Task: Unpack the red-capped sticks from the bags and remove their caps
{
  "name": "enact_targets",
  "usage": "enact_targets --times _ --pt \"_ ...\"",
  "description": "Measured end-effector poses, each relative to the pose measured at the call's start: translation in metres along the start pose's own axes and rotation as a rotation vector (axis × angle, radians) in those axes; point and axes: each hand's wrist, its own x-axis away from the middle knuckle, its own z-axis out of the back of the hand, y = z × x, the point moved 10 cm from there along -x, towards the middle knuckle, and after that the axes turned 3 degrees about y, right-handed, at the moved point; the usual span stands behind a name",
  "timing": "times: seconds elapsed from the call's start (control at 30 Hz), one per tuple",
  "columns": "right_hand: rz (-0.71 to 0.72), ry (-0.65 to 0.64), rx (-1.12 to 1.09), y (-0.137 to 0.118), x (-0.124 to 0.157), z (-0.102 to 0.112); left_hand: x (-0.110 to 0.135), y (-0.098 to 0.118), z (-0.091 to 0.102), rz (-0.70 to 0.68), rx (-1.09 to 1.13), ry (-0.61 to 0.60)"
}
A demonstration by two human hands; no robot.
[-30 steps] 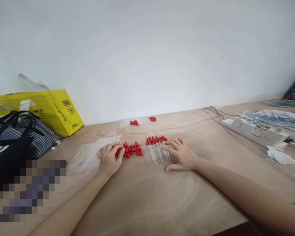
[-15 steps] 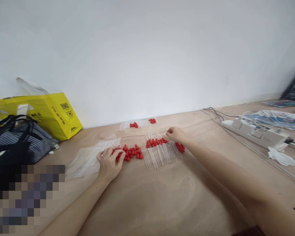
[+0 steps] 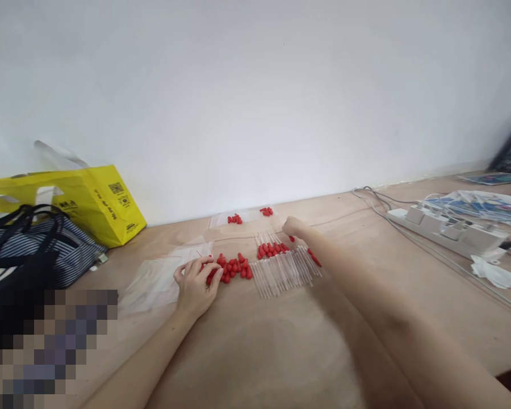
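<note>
My left hand (image 3: 198, 284) rests at the left side of a pile of red rubber bulbs (image 3: 234, 268), its fingers bent and thumb and fingertips closed around a bulb at the pile's edge. Right of the pile lies a row of clear thin tubes (image 3: 281, 272), side by side. Just behind them is a row of droppers (image 3: 272, 250), red bulbs on clear tubes. My right hand (image 3: 293, 226) is closed at the right end of that row; whatever its fingers hold is hidden. A red object (image 3: 314, 257) lies partly covered by my right forearm.
Clear plastic bags (image 3: 153, 281) lie left of my left hand. Farther back, another bag (image 3: 251, 216) shows red bulbs. A yellow bag (image 3: 106, 204) and striped bag (image 3: 79, 250) stand left. At right are a power strip (image 3: 447, 233), cables, a crumpled tissue (image 3: 496, 272) and printed sheets (image 3: 489, 205).
My right hand has shifted slightly left, and its forearm now covers more of the red object. My left hand stays at the bulb pile. The whole view has moved a little.
</note>
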Motion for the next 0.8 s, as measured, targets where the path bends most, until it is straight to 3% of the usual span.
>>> enact_targets --times 0.1,0.2,0.27,0.37,0.47,0.6,0.7,0.8 --pt "-0.007 0.001 -0.165 0.010 0.021 0.016 0.001 0.004 0.000 -0.017 0.020 -0.001" --pt "0.056 0.018 -0.339 0.013 0.059 0.021 0.002 0.017 -0.003 -0.017 0.067 -0.044" --pt "0.110 0.014 -0.446 0.011 0.089 0.015 0.005 0.034 -0.004 -0.026 0.121 -0.076" --pt "0.270 -0.084 -0.813 -0.009 0.128 -0.004 0.009 0.066 -0.004 -0.072 0.218 -0.108" --pt "0.306 -0.141 -0.896 -0.020 0.148 -0.023 0.014 0.091 -0.005 -0.119 0.283 -0.151" --pt "0.438 -0.140 -0.659 -0.026 0.161 -0.024 0.017 0.096 -0.008 -0.134 0.302 -0.182" --pt "0.716 0.016 -0.229 -0.027 0.173 0.004 0.016 0.085 -0.008 -0.105 0.283 -0.172" --pt "0.820 0.139 0.110 -0.011 0.175 0.025 0.014 0.072 -0.007 -0.064 0.266 -0.163"
